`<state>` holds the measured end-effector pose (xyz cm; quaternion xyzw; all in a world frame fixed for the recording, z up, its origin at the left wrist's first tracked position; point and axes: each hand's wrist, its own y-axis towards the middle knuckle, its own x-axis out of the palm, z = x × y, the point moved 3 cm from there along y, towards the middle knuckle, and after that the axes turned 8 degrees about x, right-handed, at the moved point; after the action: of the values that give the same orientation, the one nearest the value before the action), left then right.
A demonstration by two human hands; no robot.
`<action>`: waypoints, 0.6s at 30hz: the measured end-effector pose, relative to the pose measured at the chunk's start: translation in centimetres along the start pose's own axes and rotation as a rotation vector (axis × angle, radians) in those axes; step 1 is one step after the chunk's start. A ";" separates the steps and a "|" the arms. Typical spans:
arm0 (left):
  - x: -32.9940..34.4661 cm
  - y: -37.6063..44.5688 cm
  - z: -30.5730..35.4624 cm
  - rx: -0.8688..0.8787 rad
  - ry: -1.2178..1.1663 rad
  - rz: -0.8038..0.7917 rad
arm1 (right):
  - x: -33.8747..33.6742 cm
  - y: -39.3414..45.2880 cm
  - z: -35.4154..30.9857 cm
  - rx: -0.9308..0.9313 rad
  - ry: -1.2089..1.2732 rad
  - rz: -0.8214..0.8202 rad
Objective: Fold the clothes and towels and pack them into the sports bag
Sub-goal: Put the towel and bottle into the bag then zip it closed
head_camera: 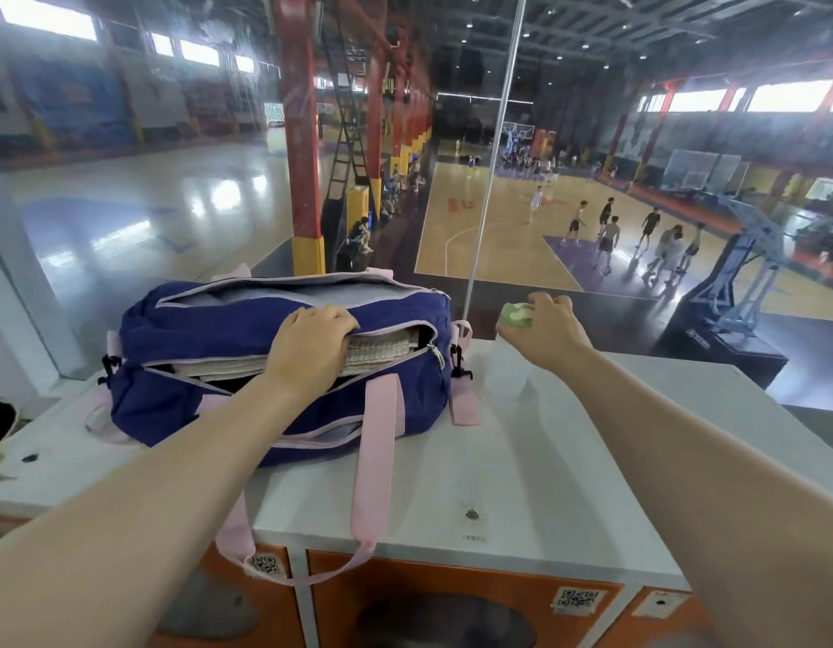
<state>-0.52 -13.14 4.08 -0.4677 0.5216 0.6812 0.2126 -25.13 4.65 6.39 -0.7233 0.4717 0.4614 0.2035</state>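
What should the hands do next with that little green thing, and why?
Probably carry the small green object over and tuck it into the blue sports bag. The right hand holds it just off the bag's right end, while the left hand lifts the flap above the folded towels, so the opening is ready.

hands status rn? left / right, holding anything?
Left hand: closed on the near edge of the sports bag opening, fingers curled over it above the folded towels.
Right hand: closed around a small green-and-white object.
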 end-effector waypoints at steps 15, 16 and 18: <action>-1.7 -1.5 6.4 -0.018 -0.250 -0.033 | -6.4 -3.7 -6.0 -0.218 0.113 0.272; -1.7 -1.5 7.0 -0.009 -0.263 -0.035 | -6.6 -4.1 -6.4 -0.254 0.082 0.281; -1.7 -1.7 8.2 0.006 -0.286 -0.036 | -7.0 -4.9 -7.1 -0.303 0.102 0.293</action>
<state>-1.75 -4.75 4.84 -0.3746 0.4794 0.7354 0.2983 -18.40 5.19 15.20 -0.6917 0.5068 0.5145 -0.0008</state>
